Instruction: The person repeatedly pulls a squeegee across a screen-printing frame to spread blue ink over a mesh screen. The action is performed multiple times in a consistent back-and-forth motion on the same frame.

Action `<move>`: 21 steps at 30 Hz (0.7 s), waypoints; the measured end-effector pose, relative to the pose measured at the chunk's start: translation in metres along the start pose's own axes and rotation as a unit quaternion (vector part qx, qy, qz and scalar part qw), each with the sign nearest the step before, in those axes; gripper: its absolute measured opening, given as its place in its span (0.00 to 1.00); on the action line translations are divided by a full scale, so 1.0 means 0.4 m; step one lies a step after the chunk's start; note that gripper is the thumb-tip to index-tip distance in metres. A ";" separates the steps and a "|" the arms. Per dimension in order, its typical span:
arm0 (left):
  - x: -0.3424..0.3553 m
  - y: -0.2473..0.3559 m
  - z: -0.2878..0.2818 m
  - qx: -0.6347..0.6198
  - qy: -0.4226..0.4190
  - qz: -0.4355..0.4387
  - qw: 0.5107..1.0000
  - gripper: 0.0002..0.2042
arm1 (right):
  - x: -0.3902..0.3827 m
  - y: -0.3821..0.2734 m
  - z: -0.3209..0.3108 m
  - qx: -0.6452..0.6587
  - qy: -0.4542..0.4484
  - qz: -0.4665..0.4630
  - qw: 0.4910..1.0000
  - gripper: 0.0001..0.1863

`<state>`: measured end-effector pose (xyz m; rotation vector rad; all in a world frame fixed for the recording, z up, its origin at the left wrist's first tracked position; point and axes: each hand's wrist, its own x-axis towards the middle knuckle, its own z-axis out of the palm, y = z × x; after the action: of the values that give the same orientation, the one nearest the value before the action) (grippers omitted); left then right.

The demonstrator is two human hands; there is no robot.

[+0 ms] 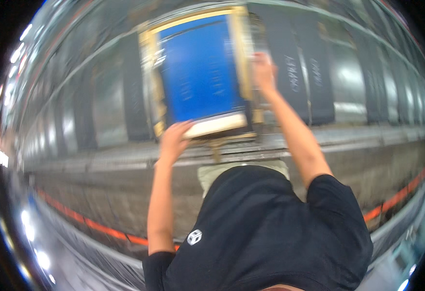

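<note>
A rectangular screen frame (243, 72) with yellow edges and a blue mesh (198, 63) lies across the long table. Along its near edge runs a cream-white bar (215, 125). My left hand (172, 138) has its fingers closed over that bar's left end, at the lower left corner. My right hand (265, 72) is at the frame's right side, higher up, fingers curled by a pale metallic edge; motion blur hides exactly what they grip.
Dark printed panels (290, 92) lie side by side on the long metallic table (348, 82) to both sides. A rail (319, 136) runs along its near edge. An orange-red strip (96, 224) runs low down in front of me, at either side of my body.
</note>
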<state>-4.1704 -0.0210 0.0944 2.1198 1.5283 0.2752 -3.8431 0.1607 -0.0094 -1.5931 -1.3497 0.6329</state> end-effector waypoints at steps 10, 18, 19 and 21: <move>-0.089 -0.523 -0.076 0.028 -0.007 -0.028 0.999 0.23 | -0.139 -0.171 0.434 0.057 0.033 0.113 0.991 0.09; -0.136 -0.576 -0.097 0.028 0.026 0.001 0.999 0.30 | -0.131 -0.175 0.526 0.006 0.034 0.113 0.993 0.11; -0.136 -0.552 -0.110 0.042 0.049 0.015 0.998 0.32 | -0.125 -0.133 0.543 0.001 0.056 0.081 0.995 0.12; -0.151 -0.535 -0.137 0.031 0.072 0.006 0.997 0.33 | -0.130 -0.138 0.546 -0.030 0.028 0.123 0.992 0.13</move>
<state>-4.3924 -0.0109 0.0395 2.2000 1.6240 0.3971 -4.0664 0.1786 -0.0664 -1.8302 -1.1491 0.6937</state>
